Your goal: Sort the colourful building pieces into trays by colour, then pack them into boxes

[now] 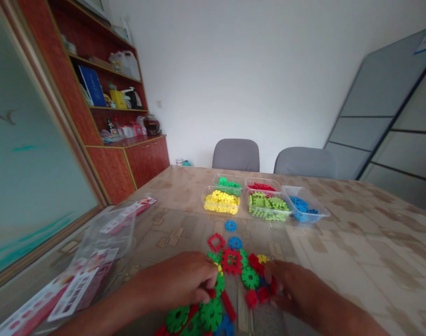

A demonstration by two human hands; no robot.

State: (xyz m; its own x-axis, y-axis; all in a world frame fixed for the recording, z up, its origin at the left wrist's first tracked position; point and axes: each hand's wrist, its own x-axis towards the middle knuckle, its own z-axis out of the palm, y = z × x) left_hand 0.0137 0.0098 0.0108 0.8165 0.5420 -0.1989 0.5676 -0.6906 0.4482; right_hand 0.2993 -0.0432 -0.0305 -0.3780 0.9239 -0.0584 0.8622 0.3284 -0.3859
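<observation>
My left hand [199,275] is curled with thumb and fingers closing at the left side of a pile of plastic building pieces. A small red piece [212,293] shows at its fingertips, beside a green notched disc [219,284]. My right hand [286,282] pinches a red piece [274,284] at the pile's right side; its fingers partly hide blue and yellow pieces. Between the hands lie a red square lattice piece [231,261] and another green notched disc [250,277]. Nearer me are a larger green disc [211,315], a red bar [228,305] and a blue disc [225,326].
Beyond the hands stand clear tubs of yellow [221,203], lime-green [268,205], blue [305,207], green [228,184] and red [263,186] pieces. Loose blue discs [230,226] lie before them. Clear packaging [104,233] covers the left table edge. Two grey chairs [235,155] stand behind.
</observation>
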